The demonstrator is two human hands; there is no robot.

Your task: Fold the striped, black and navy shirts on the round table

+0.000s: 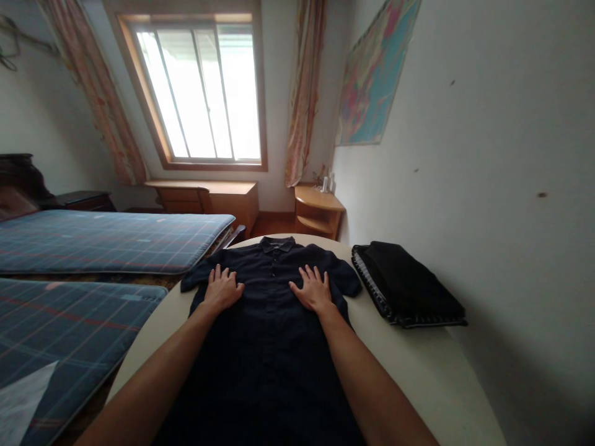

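A dark navy short-sleeved shirt (269, 334) lies spread front side up, its collar at the far end and its buttons running down the middle. On the left side of its chest my left hand (223, 288) rests flat with the fingers spread. My right hand (312, 288) lies the same way on the right side of the chest. Both palms press on the cloth and neither hand grips it. The shirt's lower end runs out of view between my forearms.
The shirt is on a pale round-edged table (432, 378). Folded black clothes (409, 282) are stacked at its right, near the white wall. Plaid mattresses (116, 238) lie to the left. Beyond the table stand a wooden desk (232, 192) and a corner shelf (320, 199).
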